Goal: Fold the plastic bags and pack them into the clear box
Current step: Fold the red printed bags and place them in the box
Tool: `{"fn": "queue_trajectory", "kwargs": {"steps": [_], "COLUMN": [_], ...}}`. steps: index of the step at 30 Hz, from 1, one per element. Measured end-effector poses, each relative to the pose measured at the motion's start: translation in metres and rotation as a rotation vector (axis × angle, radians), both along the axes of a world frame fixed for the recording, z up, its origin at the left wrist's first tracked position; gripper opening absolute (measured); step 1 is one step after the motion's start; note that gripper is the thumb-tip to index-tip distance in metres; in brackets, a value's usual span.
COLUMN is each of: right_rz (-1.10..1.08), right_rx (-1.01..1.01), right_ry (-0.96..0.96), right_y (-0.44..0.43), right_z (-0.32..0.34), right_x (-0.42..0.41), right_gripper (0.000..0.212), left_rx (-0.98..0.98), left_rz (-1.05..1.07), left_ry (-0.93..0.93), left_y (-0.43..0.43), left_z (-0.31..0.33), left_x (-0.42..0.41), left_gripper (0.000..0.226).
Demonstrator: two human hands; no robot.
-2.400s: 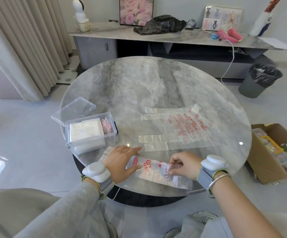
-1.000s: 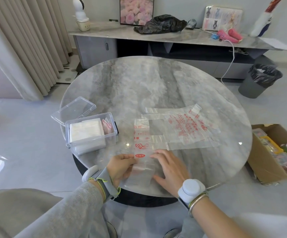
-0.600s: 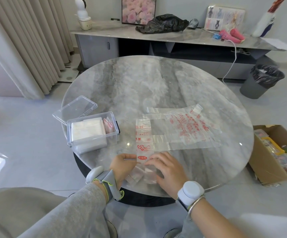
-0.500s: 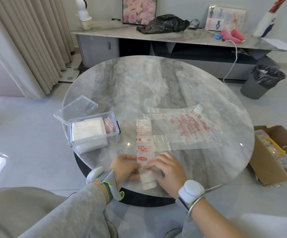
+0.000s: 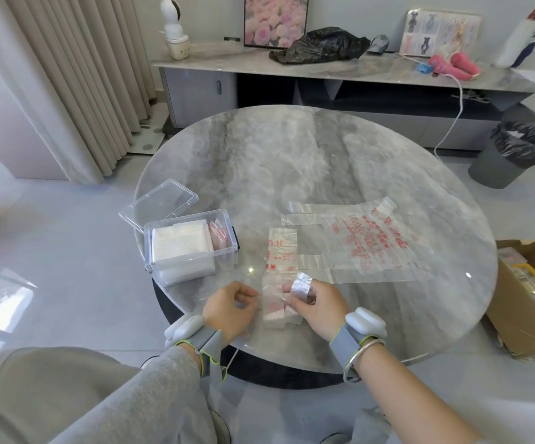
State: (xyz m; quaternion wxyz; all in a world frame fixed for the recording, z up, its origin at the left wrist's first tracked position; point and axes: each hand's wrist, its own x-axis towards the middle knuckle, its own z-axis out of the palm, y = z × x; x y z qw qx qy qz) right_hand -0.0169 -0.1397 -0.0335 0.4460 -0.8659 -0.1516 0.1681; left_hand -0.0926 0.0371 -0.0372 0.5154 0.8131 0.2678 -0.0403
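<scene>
Table edge: the near rim of the round table (image 5: 292,149) runs just under both wrists. The right rim stands above a cardboard box (image 5: 516,318) on the floor.
Open room: bare marble shows from the bags to the far rim. A marble strip separates the clear box from the strip bag.
Task item: the strip bag (image 5: 279,251) is folded into a narrow band and lies near the table's near edge, between the two hands.
Long axis: runs near to far. The far end overlaps the handles of the flat bag, and the near end stops short of the rim.
Second bag: the flat bag (image 5: 372,241) is spread out to the right of the strip. Its long axis runs left to right, with the handles pointing left and the red print facing up.
Left hand (image 5: 229,307): fingers curled, with thumb and forefinger tips meeting at the strip's left edge. A firm pinch cannot be confirmed.
Right hand (image 5: 319,302): fingers curled, gripping a crumpled fold of the strip that lies over them.
Container: the clear box (image 5: 226,262) sits at the table's left rim. Its open lid (image 5: 160,201) lies on the far side and projects past the rim.
Contents: a white stack (image 5: 181,243) of folded bags fills most of the box. A few pink-printed folded bags (image 5: 218,233) stand on edge at its right end.
Surroundings: a bin (image 5: 510,155) stands on the floor far right.
</scene>
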Motion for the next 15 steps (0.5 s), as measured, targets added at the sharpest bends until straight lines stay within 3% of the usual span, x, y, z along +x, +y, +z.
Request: {"fn": "queue_trajectory", "kwargs": {"steps": [4,8,12,15], "right_rz": [0.004,-0.017,-0.053,-0.093], "right_rx": [-0.044,-0.096,-0.082,-0.099], "right_ry": [0.010,0.014,0.015,-0.012], "right_y": [0.008,0.010,0.007,0.004], "right_z": [-0.006,-0.010,-0.007,-0.001], "right_x": [0.003,0.007,0.006,0.008], "right_gripper": [0.042,0.033,0.034,0.036], "left_rx": [0.042,0.021,-0.058,0.003], "left_rz": [-0.039,-0.038,-0.059,-0.104], "left_ry": [0.002,0.004,0.017,0.043], "left_y": [0.001,0.001,-0.005,-0.007], "left_z": [-0.005,-0.006,0.004,0.005], "left_x": [-0.002,-0.002,-0.002,-0.001], "left_gripper": [0.016,0.010,0.042,0.052]}}
